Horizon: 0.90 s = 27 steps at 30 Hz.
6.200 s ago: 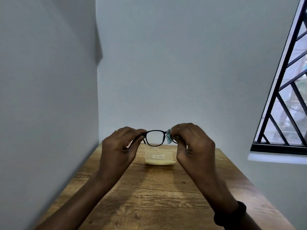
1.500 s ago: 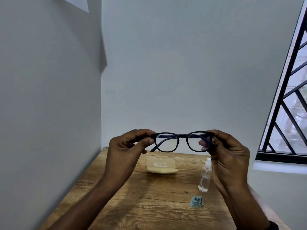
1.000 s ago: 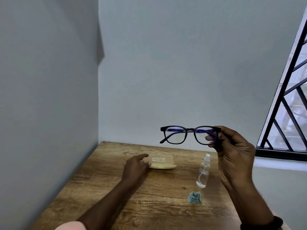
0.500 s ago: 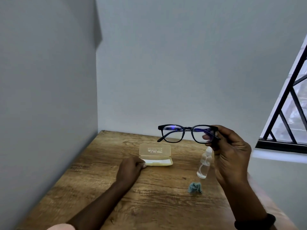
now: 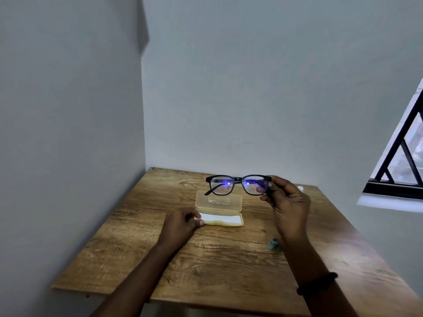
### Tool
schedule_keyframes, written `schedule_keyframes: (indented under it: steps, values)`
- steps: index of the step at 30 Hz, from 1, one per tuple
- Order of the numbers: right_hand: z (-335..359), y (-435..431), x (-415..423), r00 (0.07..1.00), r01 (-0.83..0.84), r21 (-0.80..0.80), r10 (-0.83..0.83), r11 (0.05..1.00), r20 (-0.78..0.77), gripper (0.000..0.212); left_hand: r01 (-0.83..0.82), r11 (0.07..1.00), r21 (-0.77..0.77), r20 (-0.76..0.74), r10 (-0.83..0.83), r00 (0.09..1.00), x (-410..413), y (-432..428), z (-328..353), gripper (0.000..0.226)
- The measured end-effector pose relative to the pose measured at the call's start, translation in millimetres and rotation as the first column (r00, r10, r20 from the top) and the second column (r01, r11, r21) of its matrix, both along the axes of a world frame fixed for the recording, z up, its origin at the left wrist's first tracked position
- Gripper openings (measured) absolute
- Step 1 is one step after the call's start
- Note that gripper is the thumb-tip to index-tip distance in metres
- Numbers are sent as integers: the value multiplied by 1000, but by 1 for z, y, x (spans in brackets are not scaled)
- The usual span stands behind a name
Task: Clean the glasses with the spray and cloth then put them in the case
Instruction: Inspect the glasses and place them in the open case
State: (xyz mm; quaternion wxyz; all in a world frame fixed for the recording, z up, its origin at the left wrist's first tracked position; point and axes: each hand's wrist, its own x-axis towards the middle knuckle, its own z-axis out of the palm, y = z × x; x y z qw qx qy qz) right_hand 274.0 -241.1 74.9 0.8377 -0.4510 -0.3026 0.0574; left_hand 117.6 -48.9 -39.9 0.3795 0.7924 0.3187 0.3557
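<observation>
Lowered since a moment ago, the right hand [image 5: 288, 209] pinches the glasses [image 5: 238, 180] by their right end, temples unfolded, just above the raised lid of the open case [image 5: 218, 201]. Their long axis runs side to side, parallel to the case below, whose left end the left hand [image 5: 180, 225] grips on the table [image 5: 229, 271]. Black frame; clear lenses glint violet.

Dim, cool daylight reaches you from the window [image 5: 399, 170] at far right. Two violet-blue glare spots sit on the lenses of the glasses [image 5: 238, 179]. Shadows on the table [image 5: 137, 248] are soft-edged. A darker wedge sits high in the far-left corner of the wall [image 5: 144, 35]. The table's near right edge smears into blur. Straight lines lean at the frame edges.
</observation>
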Motion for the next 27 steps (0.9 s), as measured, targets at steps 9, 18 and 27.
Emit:
schedule_keyframes:
  steps: [9, 18, 27]
  values:
    - [-73, 44, 37, 930, -165, -147, 104, 975, -354, 12, 30, 999, -40, 23, -30, 999, 1, -8, 8, 71]
    - [-90, 57, 32, 947, -138, -318, 30, 938, -321, 16, 47, 997, -61, 35, -45, 998, -6, -7, 8, 84]
    - [-102, 61, 38, 976, -71, -458, -32, 886, -214, 17, 41, 999, -32, 30, -40, 999, -9, -13, 14, 79]
